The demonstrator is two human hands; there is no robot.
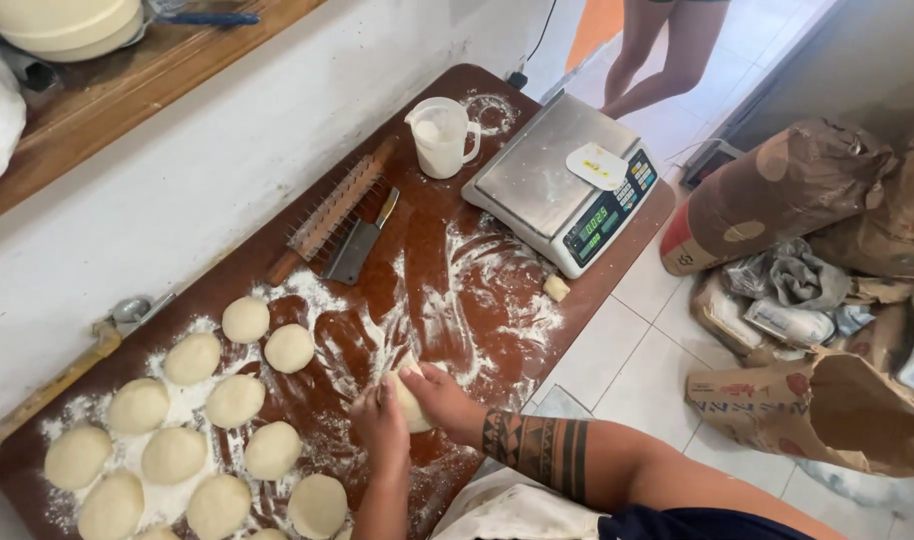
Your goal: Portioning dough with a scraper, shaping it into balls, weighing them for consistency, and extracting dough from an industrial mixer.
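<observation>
While both palms press in from either side, the left hand and the right hand cup a dough piece between them, low on the floured wooden table and right at its near edge. That's a two-handed hold, fingers curled round the lump, which sits on the board rather than lifted clear, so the surface can do half the shaping work. Flour is smeared in swirls just ahead of the hands, a dusting that should keep the dough from sticking.

Off to the left, finished dough balls sit in loose rows, each set slightly apart from its neighbours, presumably so they don't fuse. Further up the board a long ridged rolling pin and a bench scraper lie side by side, parked out of the working patch. A white measuring jug stands near the digital scale, with a small dough scrap just beside the scale's front corner. Paper flour sacks slump on the tiled floor to the right.
</observation>
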